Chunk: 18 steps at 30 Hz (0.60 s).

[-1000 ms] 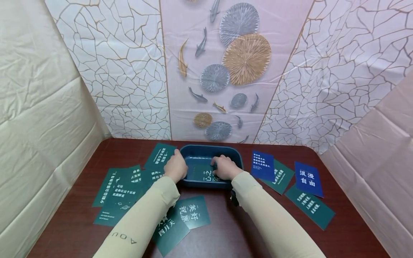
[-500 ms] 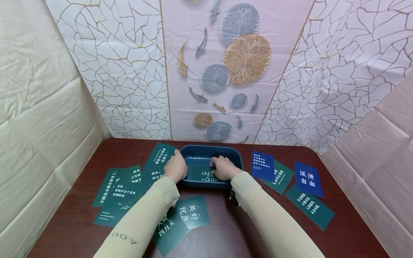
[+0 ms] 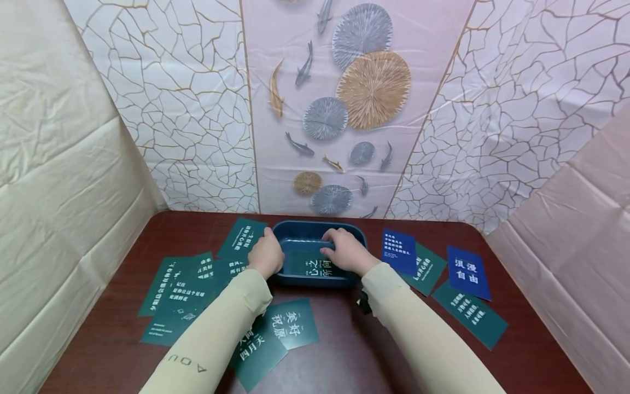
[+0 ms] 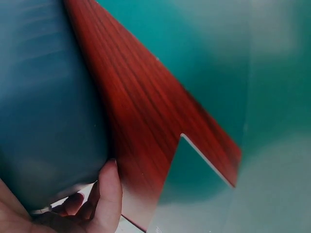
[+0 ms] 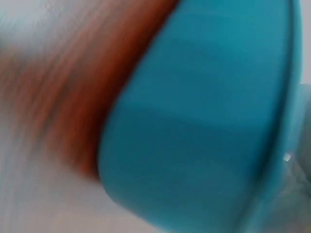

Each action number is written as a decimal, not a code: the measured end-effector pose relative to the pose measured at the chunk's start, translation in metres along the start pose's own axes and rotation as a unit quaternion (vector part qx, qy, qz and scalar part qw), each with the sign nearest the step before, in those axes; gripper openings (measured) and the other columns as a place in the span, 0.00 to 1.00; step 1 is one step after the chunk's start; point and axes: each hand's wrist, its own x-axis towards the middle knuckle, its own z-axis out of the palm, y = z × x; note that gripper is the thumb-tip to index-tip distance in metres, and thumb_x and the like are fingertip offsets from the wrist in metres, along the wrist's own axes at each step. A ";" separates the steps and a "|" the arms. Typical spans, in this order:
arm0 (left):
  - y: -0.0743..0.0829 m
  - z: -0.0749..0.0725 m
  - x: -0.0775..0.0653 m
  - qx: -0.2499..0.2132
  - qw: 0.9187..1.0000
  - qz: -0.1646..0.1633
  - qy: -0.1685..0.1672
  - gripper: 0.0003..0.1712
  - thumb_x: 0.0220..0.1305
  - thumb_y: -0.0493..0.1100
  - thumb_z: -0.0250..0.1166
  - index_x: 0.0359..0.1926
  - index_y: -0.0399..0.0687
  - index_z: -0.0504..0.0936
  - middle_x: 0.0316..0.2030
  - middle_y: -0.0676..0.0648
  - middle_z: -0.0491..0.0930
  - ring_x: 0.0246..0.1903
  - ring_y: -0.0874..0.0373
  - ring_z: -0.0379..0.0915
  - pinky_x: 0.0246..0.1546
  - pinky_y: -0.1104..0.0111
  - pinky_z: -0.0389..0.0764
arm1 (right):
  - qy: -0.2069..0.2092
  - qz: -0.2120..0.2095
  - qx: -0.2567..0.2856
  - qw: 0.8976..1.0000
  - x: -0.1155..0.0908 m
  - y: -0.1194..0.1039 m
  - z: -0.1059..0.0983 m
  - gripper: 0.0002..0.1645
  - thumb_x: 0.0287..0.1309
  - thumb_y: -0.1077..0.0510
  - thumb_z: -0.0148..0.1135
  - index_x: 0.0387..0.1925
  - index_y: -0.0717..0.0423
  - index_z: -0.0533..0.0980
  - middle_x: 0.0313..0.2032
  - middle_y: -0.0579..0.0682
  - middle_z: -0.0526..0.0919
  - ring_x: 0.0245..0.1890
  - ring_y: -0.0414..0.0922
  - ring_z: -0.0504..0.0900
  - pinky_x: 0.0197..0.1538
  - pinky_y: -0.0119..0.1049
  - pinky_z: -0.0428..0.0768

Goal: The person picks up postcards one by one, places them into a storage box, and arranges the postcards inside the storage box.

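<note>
A dark blue plastic box (image 3: pixel 315 282) stands at the middle of the table's far part. My left hand (image 3: pixel 266 257) grips its left rim; in the left wrist view the fingers (image 4: pixel 111 191) curl at the box's outer wall (image 4: pixel 48 97). Inside the box lies a dark green card (image 3: pixel 307 265) with white characters. Over the box's right half hovers my right hand (image 3: pixel 349 253), fingers loosely bent and nothing showing between them. The right wrist view is blurred and filled mostly by the box's outer wall (image 5: pixel 194 121).
Several overlapping green cards (image 3: pixel 172 306) lie left of the box. Two more green cards (image 3: pixel 295 323) sit near the front. To the right are two blue cards (image 3: pixel 468 276) and two green cards (image 3: pixel 470 314). A patterned cloth (image 3: pixel 206 109) hangs behind the table.
My right hand has drawn back and up from the card in the box, uncovering more of its characters. The left hand keeps its grip on the rim.
</note>
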 end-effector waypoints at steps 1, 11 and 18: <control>0.000 0.000 0.000 -0.001 1.000 0.000 0.000 0.42 0.67 0.42 0.59 0.73 0.37 0.46 0.53 0.35 0.75 0.41 0.42 0.77 0.42 0.47 0.77 | 0.018 -0.002 0.004 1.000 -0.002 0.001 -0.004 0.21 0.67 0.51 0.59 0.57 0.55 0.74 0.50 0.53 0.75 0.51 0.49 0.75 0.53 0.47 0.74; -0.001 0.000 0.000 0.004 1.000 0.003 0.008 0.41 0.66 0.42 0.59 0.72 0.37 0.48 0.51 0.34 0.76 0.41 0.41 0.77 0.41 0.48 0.77 | 0.171 0.052 0.079 0.981 -0.033 0.028 -0.043 0.30 0.65 0.39 0.57 0.59 0.54 0.71 0.52 0.53 0.75 0.51 0.50 0.76 0.52 0.50 0.75; -0.003 0.002 0.004 0.004 1.000 0.006 0.008 0.40 0.67 0.43 0.60 0.71 0.36 0.49 0.49 0.34 0.77 0.39 0.41 0.78 0.38 0.48 0.78 | 0.230 0.138 0.085 0.960 -0.059 0.072 -0.051 0.44 0.62 0.30 0.52 0.64 0.59 0.65 0.55 0.62 0.73 0.53 0.58 0.73 0.53 0.57 0.73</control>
